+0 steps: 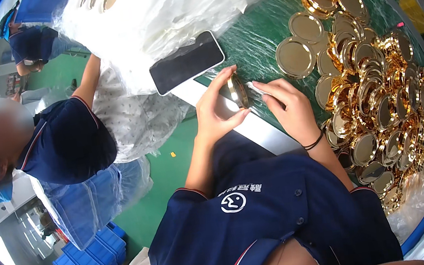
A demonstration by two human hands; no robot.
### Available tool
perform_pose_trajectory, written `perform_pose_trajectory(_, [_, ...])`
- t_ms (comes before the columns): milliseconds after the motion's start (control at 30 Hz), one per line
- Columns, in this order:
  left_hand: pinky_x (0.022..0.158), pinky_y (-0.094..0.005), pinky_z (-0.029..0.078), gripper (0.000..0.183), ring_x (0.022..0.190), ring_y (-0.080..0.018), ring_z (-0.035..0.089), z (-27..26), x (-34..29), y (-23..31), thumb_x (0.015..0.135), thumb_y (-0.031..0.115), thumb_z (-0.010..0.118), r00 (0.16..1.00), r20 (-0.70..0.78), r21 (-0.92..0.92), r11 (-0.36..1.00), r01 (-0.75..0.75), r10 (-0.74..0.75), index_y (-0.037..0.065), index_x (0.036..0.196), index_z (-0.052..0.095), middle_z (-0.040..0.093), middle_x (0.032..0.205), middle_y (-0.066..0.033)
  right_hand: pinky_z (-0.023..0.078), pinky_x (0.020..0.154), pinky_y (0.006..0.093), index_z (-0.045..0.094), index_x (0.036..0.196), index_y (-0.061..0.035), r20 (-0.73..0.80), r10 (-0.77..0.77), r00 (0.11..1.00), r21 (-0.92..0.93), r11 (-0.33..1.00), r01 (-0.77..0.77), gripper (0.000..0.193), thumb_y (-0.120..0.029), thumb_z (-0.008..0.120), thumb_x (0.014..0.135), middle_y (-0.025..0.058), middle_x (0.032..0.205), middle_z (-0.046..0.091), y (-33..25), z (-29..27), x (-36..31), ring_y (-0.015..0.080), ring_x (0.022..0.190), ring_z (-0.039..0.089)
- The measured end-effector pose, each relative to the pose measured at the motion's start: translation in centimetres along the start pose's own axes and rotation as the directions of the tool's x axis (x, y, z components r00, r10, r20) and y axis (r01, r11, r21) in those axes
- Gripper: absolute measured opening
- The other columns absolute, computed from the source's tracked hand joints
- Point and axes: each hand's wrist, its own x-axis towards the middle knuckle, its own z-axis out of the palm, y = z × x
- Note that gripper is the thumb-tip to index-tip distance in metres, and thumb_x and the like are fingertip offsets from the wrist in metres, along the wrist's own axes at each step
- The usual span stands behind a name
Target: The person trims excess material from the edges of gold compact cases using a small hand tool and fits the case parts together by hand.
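Between the thumb and fingers of my left hand [215, 111] a round gold lid [237, 91] is held on edge by its rim. My right hand [289, 103] is beside it, thumb and forefinger pinched on a small white piece [255, 90], perhaps a cloth or tissue; its kind is too small to tell. Both hands are over the near edge of the green table. To their right lies a large heap of shiny gold lids [372, 103], several of them flat with mirror faces, such as the round lid [295, 57] closest to my right hand.
A phone with a dark screen [186, 62] lies beyond my left hand, next to crumpled clear plastic sheeting [193, 3]. At the left a co-worker in a navy shirt [68, 140] reaches toward the table. Blue crates [93, 260] stand on the floor. A yellow object [415, 4] is at far right.
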Motion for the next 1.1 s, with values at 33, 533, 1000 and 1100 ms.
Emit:
perform_pose_trajectory(33, [0.102,-0.0388,0.032,0.077,0.124,-0.0272,0.040,0.0,0.1,0.2,0.063,0.007,0.075,1.000,0.021,-0.025,1.000,0.001,0.000,-0.002,0.130,0.039,0.041,0.133,-0.0194,0.047,0.060,0.0304,0.064,0.108,-0.0159,-0.003,0.000,1.000,0.001,1.000,0.000,0.027,-0.009,0.058,0.083,0.0042,0.088,0.060,0.0,0.0,0.1,0.0206,0.067,0.060])
perform_pose_trajectory(533, [0.104,-0.0440,0.028,0.060,0.128,-0.0320,0.034,-0.6,0.3,-0.2,0.067,0.004,0.075,0.997,0.060,-0.122,0.992,-0.036,0.043,0.007,0.120,0.045,0.034,0.137,-0.0208,0.047,0.060,0.0311,0.062,0.111,-0.0152,0.005,0.010,1.000,0.085,0.996,-0.010,0.029,-0.008,0.056,0.084,0.0053,0.086,0.060,0.3,-0.3,0.2,0.0218,0.067,0.059])
perform_pose_trajectory(1000, [0.103,-0.0416,0.032,0.081,0.126,-0.0316,0.038,-0.4,0.6,-0.4,0.063,0.001,0.077,0.989,0.038,0.117,0.982,-0.149,0.145,0.002,0.133,0.037,0.037,0.135,-0.0209,0.047,0.058,0.0334,0.064,0.107,-0.0150,0.006,0.015,1.000,0.077,0.997,-0.015,0.027,-0.007,0.057,0.083,0.0056,0.084,0.058,0.6,-0.3,0.1,0.0238,0.067,0.059])
perform_pose_trajectory(1100, [0.101,-0.0407,0.033,0.078,0.124,-0.0306,0.041,0.4,0.8,-0.1,0.058,0.004,0.080,0.992,-0.011,-0.001,0.992,-0.124,0.124,0.004,0.128,0.044,0.044,0.131,-0.0198,0.048,0.058,0.0341,0.064,0.107,-0.0156,0.026,-0.001,1.000,0.033,0.999,0.000,0.028,-0.006,0.057,0.081,0.0053,0.084,0.059,0.7,-0.3,0.1,0.0242,0.067,0.060])
